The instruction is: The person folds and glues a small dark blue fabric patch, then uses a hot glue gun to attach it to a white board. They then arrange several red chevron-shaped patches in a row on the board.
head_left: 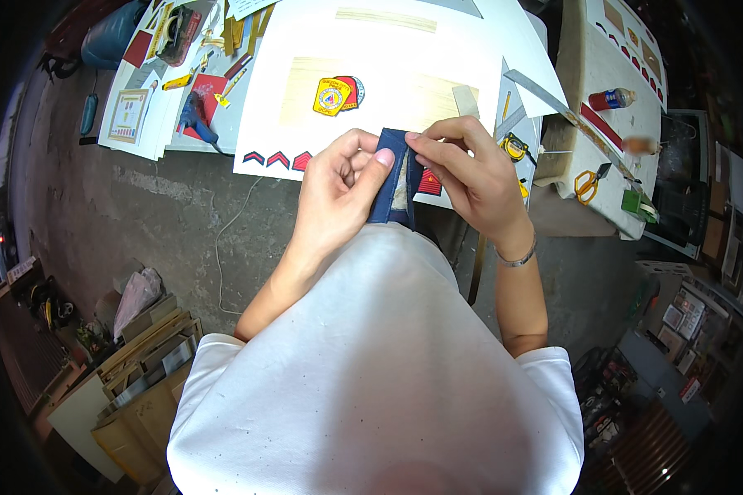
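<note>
Blue fabric strip (395, 177), pinched by left hand (338, 190), right hand (469, 169)

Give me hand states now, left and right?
Left hand: closed, thumb pinching the dark blue fabric piece.
Right hand: closed, fingertips gripping the same fabric piece's top edge.

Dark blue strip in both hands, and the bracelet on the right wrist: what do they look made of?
Dark blue strip: looks like woven fabric, matte, folded soft between the left hand and right hand; a paler, fuzzy inner face shows, possibly a lining. Thin silvery bracelet: probably metal, since it glints, but too small to be sure.
</note>
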The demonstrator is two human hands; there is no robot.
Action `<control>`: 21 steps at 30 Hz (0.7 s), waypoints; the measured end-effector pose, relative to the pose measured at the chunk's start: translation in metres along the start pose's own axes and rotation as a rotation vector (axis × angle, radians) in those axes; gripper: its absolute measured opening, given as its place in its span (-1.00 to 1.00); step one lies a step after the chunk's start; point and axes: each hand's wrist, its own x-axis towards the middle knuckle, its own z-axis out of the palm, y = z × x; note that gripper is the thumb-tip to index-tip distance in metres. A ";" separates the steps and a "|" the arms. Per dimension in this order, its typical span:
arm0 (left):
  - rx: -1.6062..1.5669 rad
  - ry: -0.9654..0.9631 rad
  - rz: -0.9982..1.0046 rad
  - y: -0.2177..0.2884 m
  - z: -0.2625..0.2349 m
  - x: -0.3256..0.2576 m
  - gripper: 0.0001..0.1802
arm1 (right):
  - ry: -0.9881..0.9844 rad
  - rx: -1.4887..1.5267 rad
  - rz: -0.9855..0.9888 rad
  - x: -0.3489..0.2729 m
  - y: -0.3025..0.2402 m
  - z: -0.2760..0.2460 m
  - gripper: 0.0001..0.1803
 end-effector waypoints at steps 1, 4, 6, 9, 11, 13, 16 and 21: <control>-0.027 -0.008 -0.003 -0.001 0.000 0.001 -0.85 | 0.000 -0.009 -0.034 0.000 0.000 0.000 -0.71; -0.109 -0.034 -0.019 -0.004 0.002 0.002 -0.83 | -0.023 -0.006 -0.010 -0.001 0.001 -0.003 -0.75; -0.136 -0.048 -0.057 -0.005 0.005 0.002 -0.82 | -0.079 0.019 0.031 -0.002 0.002 -0.006 -0.79; -0.106 -0.043 -0.090 -0.005 0.006 0.001 -0.80 | -0.129 0.081 0.068 -0.006 0.001 -0.007 -0.82; -0.111 -0.057 -0.098 -0.004 0.006 0.001 -0.81 | -0.134 0.125 0.071 -0.009 0.002 -0.006 -0.82; -0.140 -0.061 -0.115 -0.002 0.005 0.000 -0.81 | -0.125 0.167 0.057 -0.015 0.003 -0.005 -0.82; -0.191 -0.063 -0.149 -0.002 0.003 -0.001 -0.82 | -0.038 0.161 0.002 -0.025 0.007 -0.005 -0.83; -0.270 -0.105 -0.165 -0.003 0.007 -0.003 -0.83 | 0.120 0.437 0.069 -0.043 0.014 0.004 -0.89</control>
